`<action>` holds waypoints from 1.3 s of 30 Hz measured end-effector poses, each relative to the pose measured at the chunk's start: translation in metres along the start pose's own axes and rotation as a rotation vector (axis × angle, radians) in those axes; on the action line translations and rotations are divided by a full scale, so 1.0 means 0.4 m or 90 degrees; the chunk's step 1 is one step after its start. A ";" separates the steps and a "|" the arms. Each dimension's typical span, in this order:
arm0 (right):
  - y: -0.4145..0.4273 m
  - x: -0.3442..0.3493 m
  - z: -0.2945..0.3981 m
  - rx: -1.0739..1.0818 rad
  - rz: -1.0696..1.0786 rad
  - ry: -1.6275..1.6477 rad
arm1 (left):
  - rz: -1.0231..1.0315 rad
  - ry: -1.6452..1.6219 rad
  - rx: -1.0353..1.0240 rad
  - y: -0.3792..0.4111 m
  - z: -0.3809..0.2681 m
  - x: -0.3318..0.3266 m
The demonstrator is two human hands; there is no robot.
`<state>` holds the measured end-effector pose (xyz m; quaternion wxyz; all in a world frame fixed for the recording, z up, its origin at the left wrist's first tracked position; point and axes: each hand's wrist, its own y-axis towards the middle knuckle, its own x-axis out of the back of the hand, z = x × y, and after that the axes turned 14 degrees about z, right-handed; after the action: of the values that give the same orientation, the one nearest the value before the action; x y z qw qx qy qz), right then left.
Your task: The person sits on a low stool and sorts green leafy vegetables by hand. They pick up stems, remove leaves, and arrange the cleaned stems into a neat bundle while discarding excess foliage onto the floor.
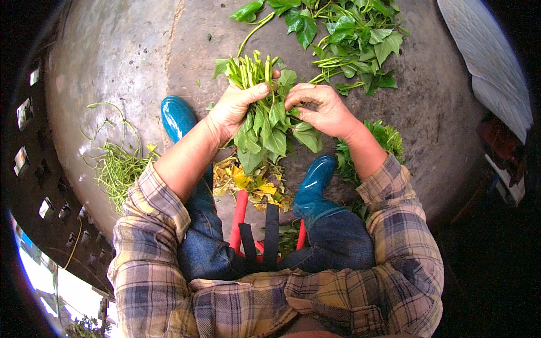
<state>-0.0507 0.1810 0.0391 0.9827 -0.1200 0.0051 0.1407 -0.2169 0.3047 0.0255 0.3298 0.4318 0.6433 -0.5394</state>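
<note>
A bunch of leafy green stems (270, 129), which look like sweet potato greens, is gripped in my left hand (232, 105). Its cut stem ends point away from me and its leaves hang toward my knees. The thumb lies across the stems, while the other left fingers are mostly hidden behind them. At the bunch's right side, the thumb and fingertips of my right hand (327, 112) pinch at a leaf. Beyond that hand, a loose heap of leafy vines (359, 38) lies on the concrete floor (122, 55).
Bare stems (120, 171) lie in a tangle at the left. Yellowed leaves (249, 181) are scattered between the blue rubber boots (179, 118). More bunched greens (386, 139) sit beneath my right forearm. Red stool legs (239, 219) stand between my knees. A grey sheet (490, 63) is at far right.
</note>
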 end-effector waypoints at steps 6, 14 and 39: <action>0.047 0.102 -0.159 -0.190 -0.039 0.101 | -0.147 0.158 -0.022 0.005 0.002 -0.014; 0.319 0.156 -0.184 -0.097 -0.325 -0.699 | -0.056 0.188 0.042 -0.001 -0.011 -0.040; -0.009 -0.020 0.037 -0.004 -0.223 -0.157 | -0.031 0.765 -0.036 0.003 0.004 -0.074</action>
<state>-0.0578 0.1788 0.0546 0.9850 -0.1037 -0.1363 -0.0191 -0.2039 0.2972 0.0510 -0.0926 0.6371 0.7410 -0.1908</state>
